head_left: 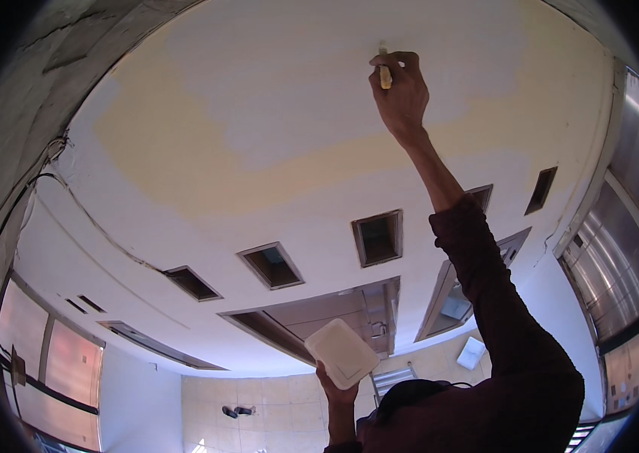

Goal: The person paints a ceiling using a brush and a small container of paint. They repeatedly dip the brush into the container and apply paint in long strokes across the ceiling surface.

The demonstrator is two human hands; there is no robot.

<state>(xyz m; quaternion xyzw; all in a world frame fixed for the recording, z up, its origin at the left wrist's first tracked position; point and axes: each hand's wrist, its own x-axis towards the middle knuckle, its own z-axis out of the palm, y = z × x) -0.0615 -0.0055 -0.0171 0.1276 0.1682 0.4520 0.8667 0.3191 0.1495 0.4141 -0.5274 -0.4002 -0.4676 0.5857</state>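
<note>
My right hand (402, 98) is raised high against the white and pale-yellow patchy wall (274, 90), fingers closed on a small tool with a yellowish handle (385, 75). The tool's pale tip touches or nearly touches the wall; whether it is a brush or a blade I cannot tell. Low in the view, my left hand (338, 387) grips a white rectangular plastic container (342, 351) from beneath, its fingers partly hidden behind it.
Several small framed openings (271, 264) pierce the wall above a doorway (312, 309). Cables (100, 223) run along the left edge. Metal-framed panels (614, 234) stand at both sides. The tiled floor (229, 392) holds shoes (238, 411), a white tray (472, 352) and part of a ladder (393, 381).
</note>
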